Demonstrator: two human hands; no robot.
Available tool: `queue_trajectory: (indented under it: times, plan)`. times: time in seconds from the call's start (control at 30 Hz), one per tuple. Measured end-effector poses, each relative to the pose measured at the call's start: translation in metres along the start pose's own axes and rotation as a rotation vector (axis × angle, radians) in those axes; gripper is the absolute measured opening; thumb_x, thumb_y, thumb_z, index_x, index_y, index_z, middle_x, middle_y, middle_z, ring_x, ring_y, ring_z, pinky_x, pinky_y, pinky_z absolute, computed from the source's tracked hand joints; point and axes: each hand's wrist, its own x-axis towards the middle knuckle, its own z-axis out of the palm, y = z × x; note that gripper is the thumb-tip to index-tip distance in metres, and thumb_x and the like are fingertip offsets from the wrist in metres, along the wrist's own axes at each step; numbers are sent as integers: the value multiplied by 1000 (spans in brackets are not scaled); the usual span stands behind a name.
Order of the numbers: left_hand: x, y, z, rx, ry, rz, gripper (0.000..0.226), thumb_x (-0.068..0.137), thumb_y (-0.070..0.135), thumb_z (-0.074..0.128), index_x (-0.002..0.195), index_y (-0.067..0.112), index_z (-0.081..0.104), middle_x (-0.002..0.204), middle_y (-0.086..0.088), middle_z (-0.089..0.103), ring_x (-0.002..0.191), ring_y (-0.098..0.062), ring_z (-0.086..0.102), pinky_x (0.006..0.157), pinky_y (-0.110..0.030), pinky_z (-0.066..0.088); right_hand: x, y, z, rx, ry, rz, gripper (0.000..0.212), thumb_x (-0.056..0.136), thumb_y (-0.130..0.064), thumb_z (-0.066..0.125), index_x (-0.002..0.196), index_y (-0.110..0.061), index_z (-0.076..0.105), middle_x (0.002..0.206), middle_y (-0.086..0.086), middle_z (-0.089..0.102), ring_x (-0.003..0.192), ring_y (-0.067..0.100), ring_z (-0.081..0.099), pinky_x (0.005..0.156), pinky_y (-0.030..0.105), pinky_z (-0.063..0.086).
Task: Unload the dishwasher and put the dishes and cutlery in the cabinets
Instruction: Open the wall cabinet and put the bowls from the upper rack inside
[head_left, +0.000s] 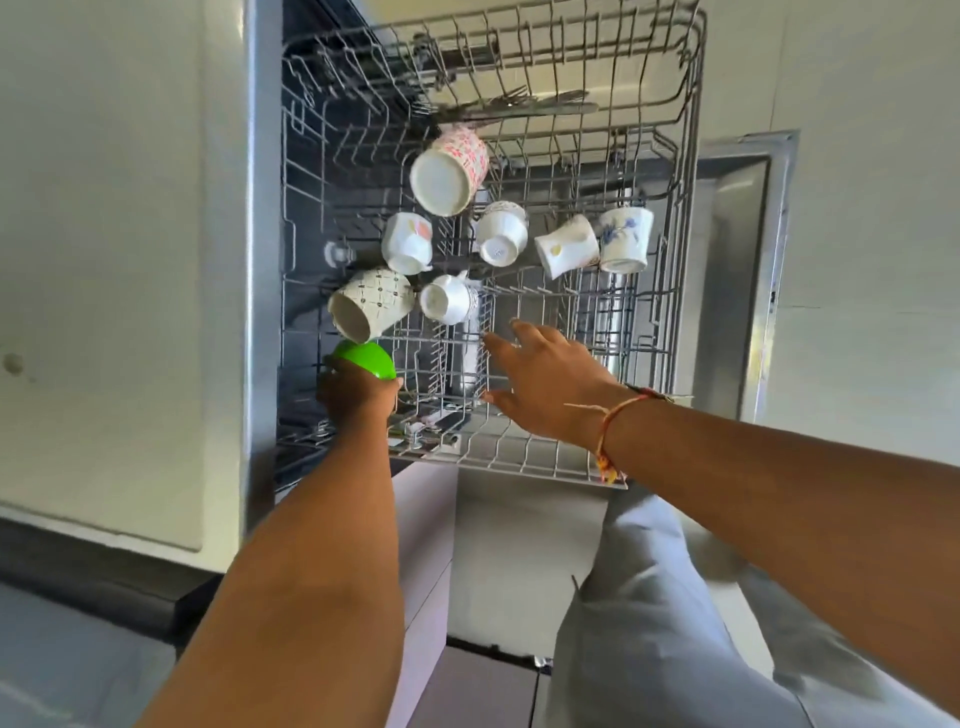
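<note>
Green and glossy, the bowl (366, 358) sits dome-up at the near left corner of the pulled-out wire rack (519, 460). Your left hand (358, 397) grips it from the near side, fingers and thumb curled round it. Your right hand (545, 387), with a thread bracelet (608, 431) at the wrist, is spread and holds nothing, its fingers reaching away from you over bare wire tines; whether the fingertips touch the wire cannot be told. Just beyond your left hand a dotted mug (371, 301) lies tipped on its side, and next to it, between your two hands, is a white cup (449, 299). Farther past your fingertips stand four smaller cups (501, 231) in a loose row, then a pink-flowered mug (452, 171). At the far end, well away from both hands, lies a bundle of cutlery (519, 106). The unloading looks far from finished: the bowl is only now being taken, seven cups and the cutlery remain, and no open cabinet or lower rack is in view.
</note>
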Motion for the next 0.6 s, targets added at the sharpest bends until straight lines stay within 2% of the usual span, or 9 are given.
queue_trajectory:
  times: [0.1, 0.2, 0.37, 0.6]
  plan:
    - [7, 1, -2, -19, 14, -34, 101, 63, 41, 89, 141, 9, 32, 141, -24, 43, 129, -43, 42, 103, -50, 40, 2, 8, 2, 19, 2, 17, 69, 96, -51, 49, 154, -23, 23, 156, 15, 29, 140, 38, 33, 108, 53, 41]
    - [6, 5, -7, -80, 10, -92, 95, 62, 38, 89, 138, 13, 38, 140, -22, 41, 128, -43, 43, 101, -51, 43, 0, 14, 2, 28, 5, 36, 69, 97, -50, 49, 154, -21, 22, 155, 16, 29, 140, 39, 33, 109, 53, 40]
    - [-15, 10, -13, -158, 32, -130, 96, 61, 43, 88, 138, 15, 38, 142, -20, 35, 126, -45, 44, 97, -52, 46, -14, 22, -1, 29, 30, 42, 64, 97, -47, 50, 150, -20, 27, 151, 17, 33, 137, 39, 37, 107, 51, 42]
    - [-74, 19, -18, -179, 116, -40, 104, 60, 44, 88, 144, 18, 33, 145, -23, 28, 133, -46, 32, 100, -56, 43, -58, 31, -11, 25, 114, 26, 64, 96, -46, 51, 150, -20, 27, 152, 16, 31, 136, 38, 37, 106, 51, 42]
